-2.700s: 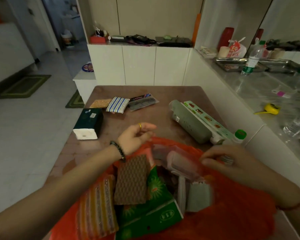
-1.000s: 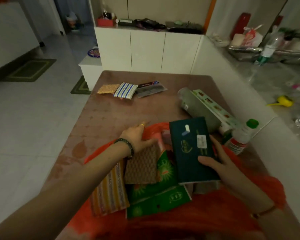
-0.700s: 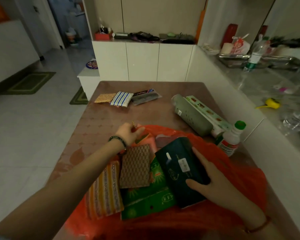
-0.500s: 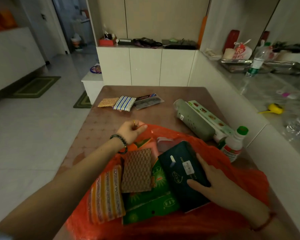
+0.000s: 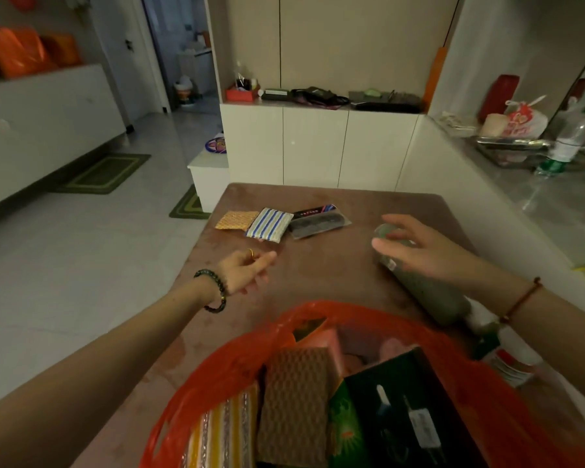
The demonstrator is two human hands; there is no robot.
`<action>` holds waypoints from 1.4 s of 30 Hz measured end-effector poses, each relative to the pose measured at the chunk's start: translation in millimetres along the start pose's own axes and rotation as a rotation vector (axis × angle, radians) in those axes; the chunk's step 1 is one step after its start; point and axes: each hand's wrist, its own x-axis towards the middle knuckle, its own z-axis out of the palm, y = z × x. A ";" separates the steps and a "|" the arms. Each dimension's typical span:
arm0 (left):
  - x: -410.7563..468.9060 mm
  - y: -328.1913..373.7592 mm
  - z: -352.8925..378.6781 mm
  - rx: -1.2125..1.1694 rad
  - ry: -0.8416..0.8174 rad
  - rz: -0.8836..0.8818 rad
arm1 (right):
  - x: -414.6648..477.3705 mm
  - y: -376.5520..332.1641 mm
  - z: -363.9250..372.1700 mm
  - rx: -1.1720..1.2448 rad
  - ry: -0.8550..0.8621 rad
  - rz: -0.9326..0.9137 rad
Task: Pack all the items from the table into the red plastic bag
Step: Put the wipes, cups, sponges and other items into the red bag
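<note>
The red plastic bag (image 5: 217, 363) lies open at the near table edge. Inside it are a striped sponge (image 5: 223, 430), a brown scouring pad (image 5: 294, 400), a green pack (image 5: 345, 434) and a dark green tissue box (image 5: 402, 410). My left hand (image 5: 245, 270) hovers empty over the table, fingers loose, just short of a blue-striped sponge (image 5: 269, 224). Beside that sponge lie an orange pad (image 5: 236, 220) and a dark packet (image 5: 318, 221). My right hand (image 5: 419, 251) rests with spread fingers on the far end of a long grey-green pack (image 5: 429, 295). A white bottle (image 5: 507, 359) stands beside the bag, partly hidden.
The brown table (image 5: 318, 285) meets a white counter wall (image 5: 507, 228) on its right. White cabinets (image 5: 314, 146) stand beyond the far edge. The counter holds a metal tray (image 5: 507, 153) and a plastic bottle (image 5: 568, 143). Tiled floor lies to the left.
My right hand let go of the dark green tissue box, which now sits in the bag, and moved onto the grey-green pack. My left hand left the bag rim and reached forward.
</note>
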 end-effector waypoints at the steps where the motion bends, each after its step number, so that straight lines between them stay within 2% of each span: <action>1: 10.3 -2.7 -7.7 0.008 0.021 -0.013 | 19.3 -9.6 1.0 -0.023 -0.038 0.001; 6: 85.8 -23.8 -43.5 0.038 0.119 -0.083 | 145.3 -35.5 29.8 -0.248 -0.199 0.073; 9: 142.7 -44.1 -58.6 0.068 0.165 -0.125 | 224.9 -33.2 61.7 -0.263 -0.229 0.109; 13: 215.6 -72.4 -59.4 0.049 0.220 -0.176 | 308.7 -11.0 118.5 -0.113 -0.196 0.074; 16: 265.0 -98.4 -49.5 0.044 0.282 -0.193 | 356.0 20.6 166.4 0.027 -0.138 0.159; 20: 316.6 -126.0 -37.3 -0.041 0.449 -0.404 | 392.8 47.4 215.4 0.110 -0.015 0.258; 23: 330.9 -128.7 -31.9 -0.200 0.584 -0.511 | 402.4 53.7 235.9 0.221 0.110 0.296; 25: 336.4 -132.8 -32.1 -0.304 0.630 -0.461 | 404.3 58.9 238.4 0.338 0.134 0.356; 29: 334.9 -137.4 -32.6 -0.518 0.619 -0.287 | 395.9 71.3 225.1 0.540 0.064 0.423; 34: 315.4 -132.1 -32.5 -0.711 0.477 -0.209 | 388.6 62.3 176.6 0.887 0.207 0.348; 37: 300.5 -128.7 -28.1 -0.832 0.398 -0.219 | 390.6 49.3 169.9 0.753 0.072 0.257; 39: 294.4 -126.9 -21.0 -0.820 0.364 -0.215 | 392.6 42.0 187.8 0.604 -0.054 0.279; 42: 289.7 -121.6 -15.3 -0.771 0.371 -0.181 | 394.9 41.1 219.7 0.468 -0.032 0.341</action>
